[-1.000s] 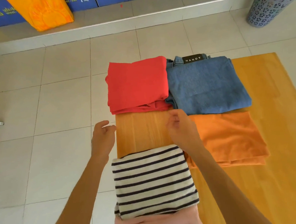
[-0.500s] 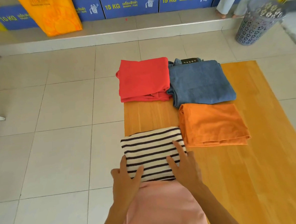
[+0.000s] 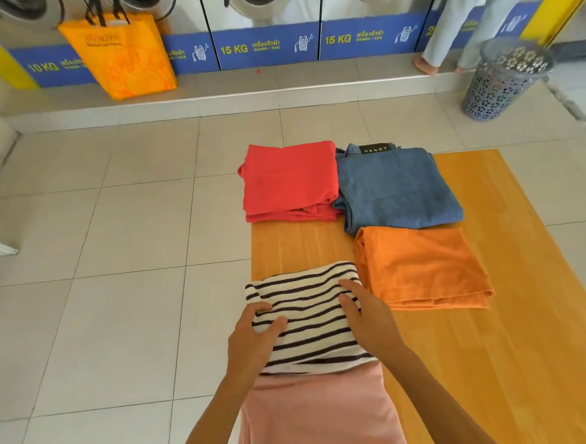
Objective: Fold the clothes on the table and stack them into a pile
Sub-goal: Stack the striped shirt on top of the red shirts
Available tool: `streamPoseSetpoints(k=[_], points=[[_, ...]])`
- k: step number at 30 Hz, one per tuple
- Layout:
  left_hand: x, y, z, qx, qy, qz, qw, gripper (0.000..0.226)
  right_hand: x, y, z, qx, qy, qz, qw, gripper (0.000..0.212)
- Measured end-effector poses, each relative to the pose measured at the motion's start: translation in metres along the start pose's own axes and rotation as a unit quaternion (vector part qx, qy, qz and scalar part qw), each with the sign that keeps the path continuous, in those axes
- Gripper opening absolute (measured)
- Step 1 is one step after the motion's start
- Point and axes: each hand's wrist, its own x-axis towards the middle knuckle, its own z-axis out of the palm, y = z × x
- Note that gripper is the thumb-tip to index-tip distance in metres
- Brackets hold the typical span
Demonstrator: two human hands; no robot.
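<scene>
A folded striped shirt point(image 3: 307, 310) lies at the near left of the wooden table point(image 3: 514, 328). My left hand point(image 3: 252, 337) grips its left edge, thumb on top. My right hand point(image 3: 368, 320) grips its right side, fingers over the fabric. Behind it lie a folded red garment point(image 3: 291, 184) at the far left corner, folded blue jeans point(image 3: 396, 188) beside it, and a folded orange garment point(image 3: 421, 269) to the right of the striped shirt. A pink cloth point(image 3: 320, 415) is directly below the striped shirt, at my body.
Washing machines point(image 3: 266, 24) line the far wall on a raised step. An orange bag point(image 3: 120, 57) stands on the step at left. A grey perforated basket point(image 3: 506, 78) stands on the floor at right, with a person's legs point(image 3: 445, 37) beside it. Tiled floor lies left of the table.
Both hands drew back from the table's middle and took hold of the striped shirt's sides. The view tilted up, showing the washing machines.
</scene>
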Motion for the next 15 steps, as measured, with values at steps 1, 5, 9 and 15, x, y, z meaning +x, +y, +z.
streamPoseSetpoints(k=[1,5,9,15], points=[[0.003,0.009,-0.001,-0.018,0.008,-0.003,1.0,0.03,0.005,-0.008,-0.006,0.008,0.006,-0.011,1.0,0.038],[0.019,0.062,-0.011,-0.096,0.015,0.047,0.994,0.021,0.03,-0.048,-0.043,0.019,0.056,-0.061,0.996,0.043],[0.043,0.131,-0.036,-0.074,0.061,0.169,0.981,0.022,0.063,-0.098,-0.083,0.059,0.111,-0.129,0.984,0.042],[0.137,0.209,-0.059,-0.013,0.124,0.277,0.953,0.027,0.157,-0.145,-0.106,0.077,0.181,-0.213,0.957,0.038]])
